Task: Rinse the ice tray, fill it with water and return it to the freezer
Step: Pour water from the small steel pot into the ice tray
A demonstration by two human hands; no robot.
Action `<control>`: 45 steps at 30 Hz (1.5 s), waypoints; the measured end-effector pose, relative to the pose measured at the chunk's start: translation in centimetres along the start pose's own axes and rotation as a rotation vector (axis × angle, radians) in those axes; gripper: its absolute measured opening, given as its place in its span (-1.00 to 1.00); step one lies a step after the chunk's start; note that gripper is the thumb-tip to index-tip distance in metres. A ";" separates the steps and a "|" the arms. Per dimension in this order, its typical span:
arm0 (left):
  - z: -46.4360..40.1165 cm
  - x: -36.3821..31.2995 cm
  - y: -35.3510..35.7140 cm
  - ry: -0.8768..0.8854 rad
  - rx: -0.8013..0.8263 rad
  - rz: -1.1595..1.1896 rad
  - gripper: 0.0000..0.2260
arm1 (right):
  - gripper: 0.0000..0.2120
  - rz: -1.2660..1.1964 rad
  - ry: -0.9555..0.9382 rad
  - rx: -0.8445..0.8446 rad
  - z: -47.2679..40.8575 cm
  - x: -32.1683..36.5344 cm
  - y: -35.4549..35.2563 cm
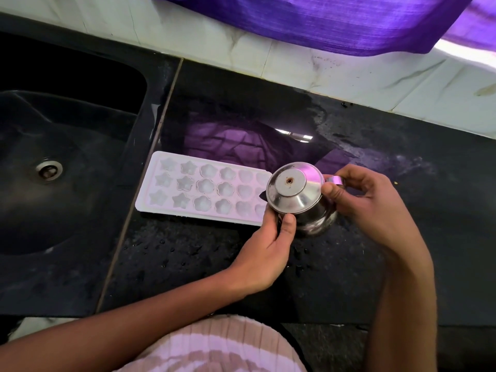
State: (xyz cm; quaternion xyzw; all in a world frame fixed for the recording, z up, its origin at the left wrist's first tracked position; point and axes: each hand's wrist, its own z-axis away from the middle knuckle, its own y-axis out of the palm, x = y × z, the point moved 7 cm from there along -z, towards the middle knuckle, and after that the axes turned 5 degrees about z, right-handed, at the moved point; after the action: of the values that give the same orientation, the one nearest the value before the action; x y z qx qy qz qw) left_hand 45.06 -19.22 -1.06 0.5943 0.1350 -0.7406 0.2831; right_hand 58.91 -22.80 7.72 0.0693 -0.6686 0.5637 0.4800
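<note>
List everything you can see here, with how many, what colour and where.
ice tray: one, white, flat on the counter right of the sink
steel jug: one, silver, lidded, over the tray's right end
sink: one, black, left
counter: one, black, wet with drops
wall tiles: white, behind the counter
curtain: one, purple, top
left hand: one, gripping the jug's body
right hand: one, holding the jug's handle

Both hands (left hand (264, 244), right hand (367, 200)) hold steel jug (298, 197) beside ice tray (204, 187)
</note>
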 end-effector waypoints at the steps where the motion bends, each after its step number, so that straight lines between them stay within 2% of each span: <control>1: -0.1 0.0 -0.2 0.020 -0.014 -0.008 -0.52 | -0.59 -0.027 -0.003 -0.003 0.0 0.0 0.0; 5: -0.3 -0.5 -0.6 0.084 -0.053 -0.012 -0.42 | -0.66 -0.158 -0.005 -0.015 -0.2 0.3 0.2; 10: -0.9 -1.3 -1.7 0.122 -0.124 0.029 -0.46 | -0.73 -0.223 0.009 -0.040 -0.8 0.9 0.6; 19: -2.4 -1.6 -4.0 0.049 -0.196 0.139 -0.63 | -0.47 -0.016 -0.004 -0.051 -3.6 1.9 1.8; 29: -3.6 -1.1 -4.9 -0.041 -0.214 0.158 -0.61 | -0.77 0.153 0.014 -0.073 -5.4 2.7 2.5; 34: -3.7 -1.1 -4.9 -0.060 -0.208 0.159 -0.63 | -0.77 0.220 0.002 -0.081 -5.6 3.3 2.5; 38: -3.7 -1.1 -4.9 -0.080 -0.204 0.158 -0.76 | -0.75 0.245 -0.011 -0.077 -5.6 3.6 2.7; 45: -3.5 -1.2 -4.8 -0.092 -0.195 0.139 -0.82 | -0.76 0.253 -0.025 -0.073 -5.4 3.9 2.7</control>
State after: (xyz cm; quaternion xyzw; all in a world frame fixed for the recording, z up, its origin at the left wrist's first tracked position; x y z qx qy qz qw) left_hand 45.23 -13.19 -1.45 0.5373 0.1518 -0.7290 0.3961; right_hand 58.18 -15.61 8.17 -0.0264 -0.6980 0.5941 0.3989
